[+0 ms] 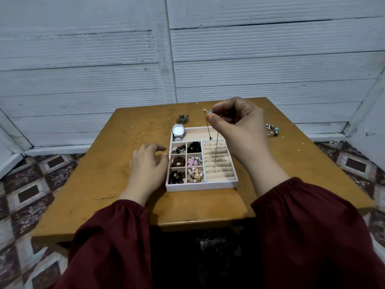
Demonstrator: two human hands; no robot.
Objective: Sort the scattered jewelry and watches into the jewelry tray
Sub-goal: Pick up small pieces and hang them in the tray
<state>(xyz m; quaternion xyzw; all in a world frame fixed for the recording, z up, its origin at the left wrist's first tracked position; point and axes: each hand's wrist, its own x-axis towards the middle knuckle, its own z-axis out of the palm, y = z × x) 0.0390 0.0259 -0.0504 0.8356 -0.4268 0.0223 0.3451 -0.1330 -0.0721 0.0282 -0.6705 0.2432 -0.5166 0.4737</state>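
Here the table [93,184] runs back to a white slatted wall, its far edge close against the wall and its near edge just in front of two dark red sleeves. The jewelry tray [200,186] sits near the middle, with a broad stretch of wood showing to its left and a narrower strip between its front wall and the near edge. The left hand [148,165] rests on the table just beside the tray's left wall, fingers loosely curled and holding nothing. The right hand [239,124] is raised over the far right part of the tray and pinches a thin chain [209,130] between thumb and forefinger. The chain's two strands hang down over the long back compartment and the ring rows. A small heap of dark chain [183,118] lies on the table just beyond the tray, and a beaded charm bracelet [273,130] lies well apart to the right, near the table's right edge. A silver watch [178,130] lies at the tray's far left corner; whether it is fully inside the long compartment or on the rim I cannot tell. Six small compartments on the left hold bead bracelets: dark and brown ones in the left column, black, pink and pale ones with a gold charm in the right column. Rings [216,159] stand in the padded rows on the right.
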